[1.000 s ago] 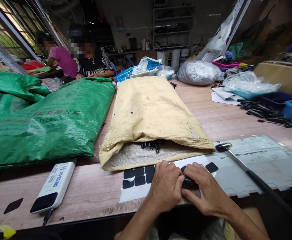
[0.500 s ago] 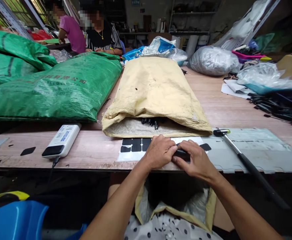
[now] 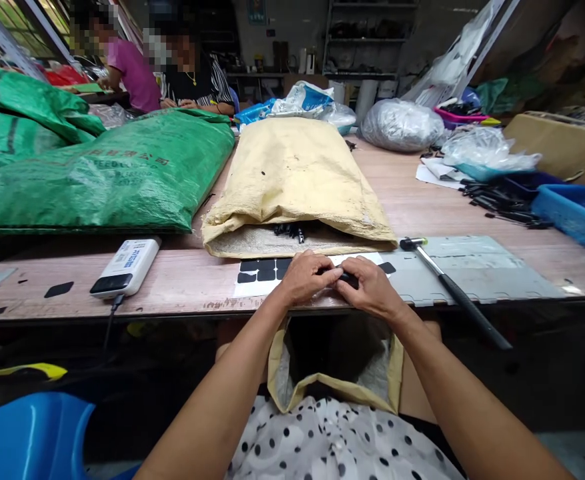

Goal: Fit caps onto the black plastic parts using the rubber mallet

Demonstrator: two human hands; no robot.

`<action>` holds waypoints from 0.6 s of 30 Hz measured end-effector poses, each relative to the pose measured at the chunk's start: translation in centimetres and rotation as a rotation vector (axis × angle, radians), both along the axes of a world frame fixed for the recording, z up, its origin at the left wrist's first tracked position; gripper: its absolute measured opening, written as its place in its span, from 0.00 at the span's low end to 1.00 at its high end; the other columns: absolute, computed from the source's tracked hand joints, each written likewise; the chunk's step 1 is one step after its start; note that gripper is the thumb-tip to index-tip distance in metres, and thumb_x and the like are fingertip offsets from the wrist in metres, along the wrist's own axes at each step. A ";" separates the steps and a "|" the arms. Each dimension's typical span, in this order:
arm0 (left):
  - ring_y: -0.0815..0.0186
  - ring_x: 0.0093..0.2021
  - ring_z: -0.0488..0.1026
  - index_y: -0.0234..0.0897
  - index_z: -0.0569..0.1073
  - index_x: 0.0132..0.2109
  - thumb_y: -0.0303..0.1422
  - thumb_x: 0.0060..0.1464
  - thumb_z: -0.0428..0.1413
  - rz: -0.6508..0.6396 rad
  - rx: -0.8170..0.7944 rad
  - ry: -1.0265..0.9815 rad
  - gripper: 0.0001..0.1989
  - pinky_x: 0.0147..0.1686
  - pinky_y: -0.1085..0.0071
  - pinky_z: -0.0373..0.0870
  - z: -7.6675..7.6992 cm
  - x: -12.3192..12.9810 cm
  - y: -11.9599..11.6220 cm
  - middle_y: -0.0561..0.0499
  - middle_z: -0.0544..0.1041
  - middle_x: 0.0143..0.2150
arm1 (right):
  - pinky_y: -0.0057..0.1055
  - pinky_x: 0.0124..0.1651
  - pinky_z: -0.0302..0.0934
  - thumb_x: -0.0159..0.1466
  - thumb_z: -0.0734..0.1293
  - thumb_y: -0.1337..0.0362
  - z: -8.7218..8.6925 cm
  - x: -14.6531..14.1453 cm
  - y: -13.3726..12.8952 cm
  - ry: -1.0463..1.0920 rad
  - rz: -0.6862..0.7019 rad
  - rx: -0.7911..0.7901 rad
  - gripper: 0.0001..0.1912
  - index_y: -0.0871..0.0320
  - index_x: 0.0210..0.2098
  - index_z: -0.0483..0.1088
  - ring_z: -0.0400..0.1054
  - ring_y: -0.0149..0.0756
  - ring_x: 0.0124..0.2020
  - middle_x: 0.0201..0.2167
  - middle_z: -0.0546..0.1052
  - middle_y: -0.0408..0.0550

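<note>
At the table's front edge both my hands meet, closed on a small dark black piece [image 3: 351, 279] that is mostly covered by fingers. My left hand [image 3: 306, 277] pinches its left end; my right hand [image 3: 369, 285] wraps its right end. Under and behind them lies a white sheet with black rounded stickers [image 3: 265, 270]. Beyond the sheet, a beige woven sack [image 3: 297, 177] lies with its mouth toward me, small black parts [image 3: 292, 231] showing inside. Below the hands, another beige sack [image 3: 336, 390] hangs open at my lap, its inside dark.
A hammer [image 3: 455, 293] rests on a grey mat [image 3: 487, 267], handle past the edge. To the left are a white power bank [image 3: 127, 267] with a cable and a green sack [image 3: 122, 180]. Rightward lie black parts [image 3: 497, 203] and a blue basket [image 3: 577, 217]. Two people sit opposite.
My view has shifted, so the table sits further left and higher, and the blue basket shows more at right. Both hands stay together on the black piece.
</note>
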State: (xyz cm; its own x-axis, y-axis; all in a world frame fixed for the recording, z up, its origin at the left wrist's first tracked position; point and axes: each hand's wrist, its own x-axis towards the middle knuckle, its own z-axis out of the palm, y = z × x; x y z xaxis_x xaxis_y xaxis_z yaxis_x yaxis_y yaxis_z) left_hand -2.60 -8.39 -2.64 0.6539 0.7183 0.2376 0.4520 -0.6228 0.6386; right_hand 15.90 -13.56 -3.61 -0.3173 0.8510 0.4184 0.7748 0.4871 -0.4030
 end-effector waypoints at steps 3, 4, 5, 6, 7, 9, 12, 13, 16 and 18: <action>0.64 0.37 0.70 0.37 0.74 0.32 0.42 0.68 0.48 0.058 -0.009 -0.206 0.20 0.43 0.67 0.64 0.8 -0.5 -0.7 0.51 0.76 0.33 | 0.36 0.42 0.56 0.66 0.67 0.59 0.1 0.0 -1.6 -0.039 -0.088 0.176 0.09 0.57 0.32 0.70 0.62 0.39 0.35 0.29 0.72 0.47; 0.63 0.40 0.72 0.37 0.75 0.35 0.41 0.68 0.48 0.109 0.013 -0.305 0.18 0.44 0.68 0.65 1.1 -0.9 -1.3 0.50 0.77 0.36 | 0.37 0.42 0.56 0.65 0.67 0.59 0.0 0.0 -2.8 -0.040 -0.130 0.258 0.09 0.57 0.32 0.70 0.62 0.39 0.35 0.29 0.72 0.48; 0.63 0.42 0.73 0.37 0.76 0.38 0.39 0.68 0.48 0.164 0.047 -0.402 0.16 0.46 0.68 0.66 1.5 -1.4 -2.3 0.49 0.78 0.39 | 0.38 0.43 0.57 0.64 0.68 0.60 -0.2 0.1 -4.3 -0.026 -0.151 0.332 0.08 0.57 0.32 0.70 0.61 0.40 0.35 0.29 0.72 0.48; 0.63 0.43 0.73 0.37 0.76 0.41 0.38 0.68 0.48 0.214 0.090 -0.479 0.14 0.46 0.67 0.67 1.8 -1.9 -3.5 0.48 0.78 0.40 | 0.38 0.42 0.58 0.64 0.69 0.61 -0.7 0.2 -5.9 0.004 -0.130 0.363 0.07 0.57 0.33 0.70 0.61 0.39 0.33 0.29 0.72 0.48; 0.63 0.43 0.74 0.37 0.76 0.43 0.37 0.68 0.49 0.247 0.126 -0.523 0.13 0.46 0.67 0.67 2.0 -2.6 -5.0 0.47 0.78 0.40 | 0.37 0.41 0.58 0.63 0.70 0.62 -1.3 0.3 -7.7 0.037 -0.090 0.366 0.06 0.58 0.35 0.71 0.61 0.38 0.33 0.29 0.72 0.48; 0.64 0.36 0.73 0.37 0.76 0.40 0.36 0.68 0.48 0.282 0.149 -0.498 0.14 0.39 0.68 0.67 1.7 -3.9 -8.4 0.48 0.76 0.34 | 0.35 0.39 0.59 0.64 0.68 0.62 -3.2 0.3 -10.9 0.046 -0.066 0.249 0.05 0.58 0.35 0.71 0.63 0.38 0.33 0.30 0.72 0.48; 0.65 0.31 0.71 0.38 0.72 0.32 0.37 0.66 0.50 0.445 0.001 -0.145 0.14 0.33 0.69 0.63 -0.3 -5.5 -13.3 0.50 0.73 0.29 | 0.32 0.34 0.56 0.68 0.63 0.61 -6.4 -0.2 -13.3 -0.135 -0.156 -0.079 0.11 0.57 0.30 0.69 0.66 0.36 0.31 0.27 0.72 0.46; 0.63 0.32 0.72 0.39 0.72 0.33 0.37 0.65 0.52 0.528 -0.095 0.031 0.12 0.33 0.68 0.63 -1.2 -5.9 -14.6 0.50 0.74 0.31 | 0.32 0.33 0.55 0.68 0.63 0.59 -7.2 -0.5 -13.3 -0.190 -0.239 -0.187 0.12 0.57 0.31 0.70 0.68 0.37 0.31 0.29 0.74 0.47; 0.57 0.40 0.76 0.39 0.70 0.43 0.38 0.62 0.54 0.693 -0.333 0.411 0.08 0.36 0.67 0.64 -3.5 -6.9 -16.9 0.46 0.78 0.43 | 0.35 0.34 0.55 0.68 0.63 0.57 -8.3 -1.6 -11.7 -0.267 -0.466 -0.479 0.15 0.59 0.32 0.74 0.73 0.43 0.31 0.30 0.79 0.55; 0.54 0.44 0.77 0.38 0.66 0.47 0.39 0.64 0.51 0.736 -0.411 0.501 0.11 0.37 0.66 0.65 -4.3 -7.5 -17.4 0.44 0.78 0.46 | 0.37 0.35 0.57 0.67 0.63 0.57 -7.9 -2.3 -10.4 -0.254 -0.496 -0.559 0.16 0.60 0.30 0.75 0.74 0.47 0.32 0.29 0.79 0.59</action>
State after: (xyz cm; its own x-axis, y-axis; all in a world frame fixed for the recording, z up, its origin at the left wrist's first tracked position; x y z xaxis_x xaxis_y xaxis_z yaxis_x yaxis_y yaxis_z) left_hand -10.13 -25.74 -6.92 -0.0339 0.9517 -0.3051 0.9164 0.1514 0.3705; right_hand 13.61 -23.99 -11.56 0.1263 0.9809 -0.1479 0.9496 -0.1627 -0.2679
